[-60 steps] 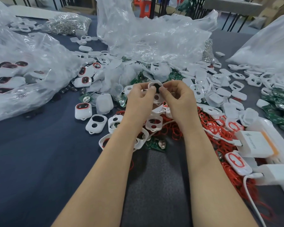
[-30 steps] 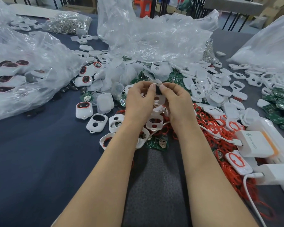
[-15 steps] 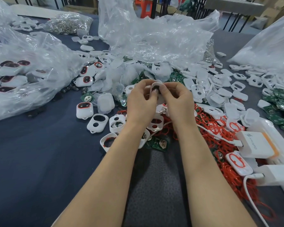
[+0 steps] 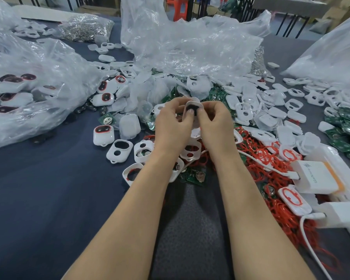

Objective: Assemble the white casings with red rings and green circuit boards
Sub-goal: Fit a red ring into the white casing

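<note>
the table was crowded: crumpled clear bags at the back and left, loose shells scattered near my hands, a heap of red rings to the right beside a white charger, and green circuit boards under my wrists. my own hands hid most of the white casing; only its top rim and dark opening showed. it was held above the table between my left hand and right hand, curled fingers of both gripping its edges, tips meeting over the opening.
</note>
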{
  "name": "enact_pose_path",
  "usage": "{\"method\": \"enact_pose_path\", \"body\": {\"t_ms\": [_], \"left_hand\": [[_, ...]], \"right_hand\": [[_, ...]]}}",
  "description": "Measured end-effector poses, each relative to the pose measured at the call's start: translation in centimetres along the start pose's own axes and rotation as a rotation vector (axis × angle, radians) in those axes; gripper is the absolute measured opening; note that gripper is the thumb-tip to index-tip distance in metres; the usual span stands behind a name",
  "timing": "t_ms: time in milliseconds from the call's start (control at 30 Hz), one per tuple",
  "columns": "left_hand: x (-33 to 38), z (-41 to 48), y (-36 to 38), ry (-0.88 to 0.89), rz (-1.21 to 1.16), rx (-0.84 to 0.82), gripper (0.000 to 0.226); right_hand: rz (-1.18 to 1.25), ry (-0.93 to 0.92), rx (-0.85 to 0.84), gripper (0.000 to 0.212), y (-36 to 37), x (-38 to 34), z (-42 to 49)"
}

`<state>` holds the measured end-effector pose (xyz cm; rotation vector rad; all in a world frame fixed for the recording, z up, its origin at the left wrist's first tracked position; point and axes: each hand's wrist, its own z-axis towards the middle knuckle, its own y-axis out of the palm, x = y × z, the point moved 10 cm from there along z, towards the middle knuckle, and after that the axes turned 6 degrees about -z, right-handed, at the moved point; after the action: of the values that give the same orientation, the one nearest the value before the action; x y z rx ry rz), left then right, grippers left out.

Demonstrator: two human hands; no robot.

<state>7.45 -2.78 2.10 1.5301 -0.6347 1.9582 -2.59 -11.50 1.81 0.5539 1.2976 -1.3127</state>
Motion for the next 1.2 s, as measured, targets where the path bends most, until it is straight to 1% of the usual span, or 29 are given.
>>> {"method": "enact_pose_path", "body": {"t_ms": [200, 300, 333, 367, 433, 467, 533, 600, 667, 767, 833, 967, 1100, 1200], "left_hand": [[-0.2, 0.0, -0.5, 0.027, 0.035, 0.063, 0.018], [0.2, 0.0, -2.1, 0.091, 0.055, 0.199, 0.014], [0.5, -0.1, -2.4, 0.117, 0.061, 0.229, 0.011], [0.7, -0.2, -2.3, 0.131, 0.056, 0.225, 0.013], [0.9, -0.2, -1.1, 0.134, 0.053, 0.126, 0.026], [1.1, -0.1, -0.2, 0.144, 0.079, 0.060, 0.030], [1.3, -0.1, 1.3, 0.153, 0.086, -0.047, 0.030], [1.1, -0.2, 1.7, 0.120, 0.027, -0.090, 0.028], [1.1, -0.1, 1.1, 0.110, 0.008, -0.049, 0.030], [0.9, 0.1, 0.0, 0.107, -0.005, 0.028, 0.019], [0.7, 0.2, -0.3, 0.098, -0.012, 0.042, 0.013], [0.6, 0.2, -0.4, 0.087, -0.041, 0.042, 0.009], [0.5, 0.2, -0.2, 0.076, -0.054, 0.031, 0.010], [0.5, 0.1, 0.1, 0.058, -0.092, -0.004, 0.011]], "right_hand": [[-0.034, -0.015, 0.021, 0.005, 0.3, -0.5, -0.5], [-0.080, -0.098, 0.064, 0.012, 0.3, -1.7, -1.1], [-0.078, -0.126, 0.048, 0.013, 0.5, -2.2, -1.2], [-0.061, -0.139, 0.009, 0.016, 1.0, -2.5, -1.2], [0.012, -0.101, -0.058, 0.023, 1.4, -2.2, -1.2], [0.063, -0.057, -0.054, 0.025, 0.9, -1.6, -1.0], [0.207, 0.065, -0.030, 0.028, -0.2, 0.0, -0.5], [0.402, 0.193, -0.024, 0.027, -0.7, 1.3, -0.2], [0.569, 0.281, -0.029, 0.024, -0.5, 2.0, 0.0], [0.734, 0.353, -0.112, 0.021, 1.1, 1.9, -0.3], [0.806, 0.367, -0.170, 0.022, 1.8, 1.5, -0.5], [0.858, 0.380, -0.208, 0.027, 2.1, 1.4, -0.6], [0.818, 0.349, -0.202, 0.021, 1.8, 1.5, -0.5], [0.872, 0.348, -0.206, 0.019, 1.6, 1.5, -0.4]]}}
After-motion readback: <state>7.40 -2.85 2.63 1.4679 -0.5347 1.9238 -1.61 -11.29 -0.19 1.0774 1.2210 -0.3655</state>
